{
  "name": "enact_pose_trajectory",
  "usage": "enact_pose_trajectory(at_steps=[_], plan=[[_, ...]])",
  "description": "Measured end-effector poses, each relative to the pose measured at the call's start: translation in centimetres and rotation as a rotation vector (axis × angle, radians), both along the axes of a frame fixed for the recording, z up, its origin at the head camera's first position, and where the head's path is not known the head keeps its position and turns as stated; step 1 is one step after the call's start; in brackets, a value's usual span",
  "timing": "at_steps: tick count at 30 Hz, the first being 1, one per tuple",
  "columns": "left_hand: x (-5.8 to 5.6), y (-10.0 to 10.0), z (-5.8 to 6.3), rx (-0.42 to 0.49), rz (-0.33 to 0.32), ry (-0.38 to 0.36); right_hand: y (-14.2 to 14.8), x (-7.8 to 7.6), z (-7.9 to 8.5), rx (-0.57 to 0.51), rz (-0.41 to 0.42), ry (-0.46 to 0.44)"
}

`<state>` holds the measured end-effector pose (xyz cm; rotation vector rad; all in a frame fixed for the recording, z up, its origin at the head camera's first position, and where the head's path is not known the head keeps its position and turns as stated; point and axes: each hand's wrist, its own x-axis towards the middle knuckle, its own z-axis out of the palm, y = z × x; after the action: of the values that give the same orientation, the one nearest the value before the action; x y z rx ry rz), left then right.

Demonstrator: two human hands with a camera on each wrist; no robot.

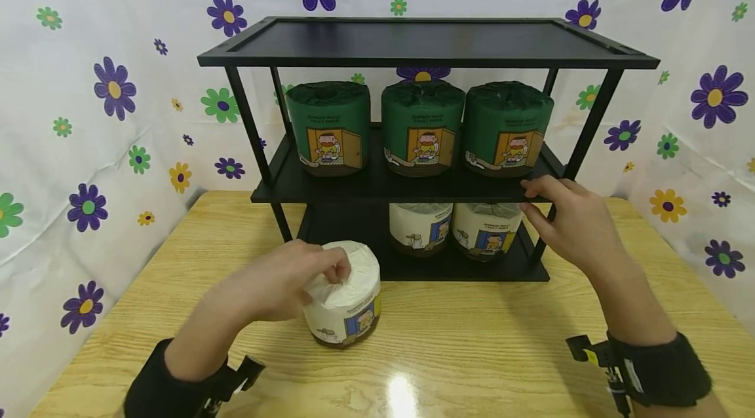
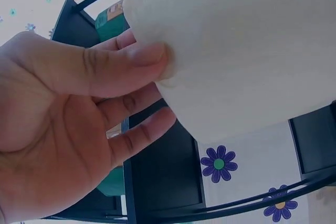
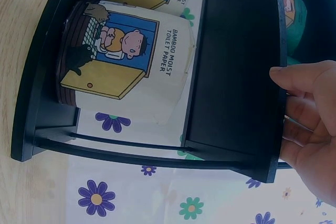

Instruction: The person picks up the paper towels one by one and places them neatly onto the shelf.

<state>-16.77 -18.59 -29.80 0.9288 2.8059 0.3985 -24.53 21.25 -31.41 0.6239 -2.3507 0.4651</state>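
My left hand point(image 1: 277, 280) pinches the top of a white-wrapped toilet paper roll point(image 1: 358, 287) in front of the rack's left side. Up close in the left wrist view, thumb and fingers grip the edge of the white wrapper point(image 2: 236, 56). The right hand point(image 1: 575, 218) holds the front edge of the black rack's middle shelf point(image 1: 383, 190) near its right end, and the right wrist view shows the fingers at that edge. Two more white rolls point(image 1: 486, 234) stand on the bottom shelf toward the right. On the middle shelf, three green rolls point(image 1: 421, 120) stand in a row.
The rack's top panel point(image 1: 413, 38) spans above the green rolls, on slanting black posts point(image 1: 592, 126). Below is a light wooden table point(image 1: 460, 346). A white cloth with printed flowers point(image 1: 118, 25) hangs behind and at both sides.
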Motion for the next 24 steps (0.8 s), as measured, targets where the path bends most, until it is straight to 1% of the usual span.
enact_pose_trajectory(at_steps=[3, 7, 9, 11, 15, 17, 18, 22, 24], plan=[[-0.3, -0.4, 0.0, 0.042, 0.013, -0.058, 0.0, 0.0, 0.0, 0.001, -0.001, 0.001], [-0.6, -0.8, 0.1, 0.062, 0.011, -0.080, 0.0, 0.0, 0.0, 0.001, -0.006, -0.006], [-0.7, -0.9, 0.1, 0.062, 0.012, -0.085, 0.0, 0.0, 0.0, 0.001, -0.006, -0.004], [-0.7, -1.0, 0.1, 0.056, 0.018, -0.109, 0.0, 0.0, -0.1, 0.001, -0.010, -0.008], [-0.4, -0.5, 0.1, 0.029, 0.011, -0.127, 0.0, 0.1, -0.1, 0.001, -0.012, -0.010], [-0.1, 0.1, 0.0, 0.012, 0.008, -0.095, 0.1, 0.1, -0.1, 0.001, -0.010, -0.006], [0.1, 0.5, 0.0, -0.001, 0.009, -0.065, 0.1, 0.0, -0.1, 0.001, -0.007, -0.002], [0.5, 2.0, -0.5, -0.057, 0.051, 0.047, 0.1, 0.0, 0.0, 0.000, 0.000, 0.007], [0.5, 2.5, -0.7, -0.076, 0.059, 0.090, 0.0, 0.0, 0.0, 0.000, 0.000, 0.004]])
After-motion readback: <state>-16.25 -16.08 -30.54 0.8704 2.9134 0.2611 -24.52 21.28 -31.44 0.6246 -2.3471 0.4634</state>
